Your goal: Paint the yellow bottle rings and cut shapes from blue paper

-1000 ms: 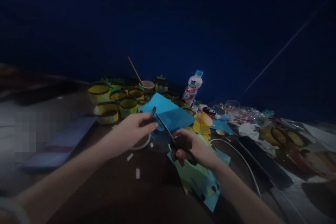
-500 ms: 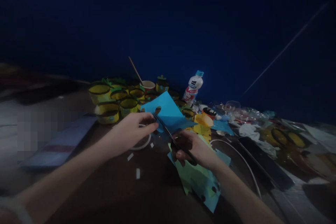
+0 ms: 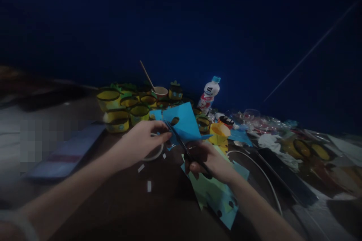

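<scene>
A sheet of blue paper (image 3: 185,122) with a dark hole cut near its left side is pinched between the thumb and fingers of my left hand (image 3: 148,139). My right hand (image 3: 207,160) grips a pair of dark scissors (image 3: 181,141), its fingers around the handles. The blades point up and left and meet the paper close to my left fingertips. Below my right hand lie green paper (image 3: 210,192) and blue pieces with small holes. White paper scraps (image 3: 149,186) are scattered on the dark table (image 3: 121,211).
Several yellow cups (image 3: 115,120) stand behind my left hand, with a stick (image 3: 147,75) in a paper cup (image 3: 160,91). A bottle with a blue cap (image 3: 208,94) stands at the back. To the right lie a phone-like dark slab (image 3: 287,177), a white cable (image 3: 263,173) and crumpled tissue (image 3: 268,142).
The blue paper has turned, its top corner shifting to the right and its hole moving slightly right along the scissor blades. Both hands stay almost in place.
</scene>
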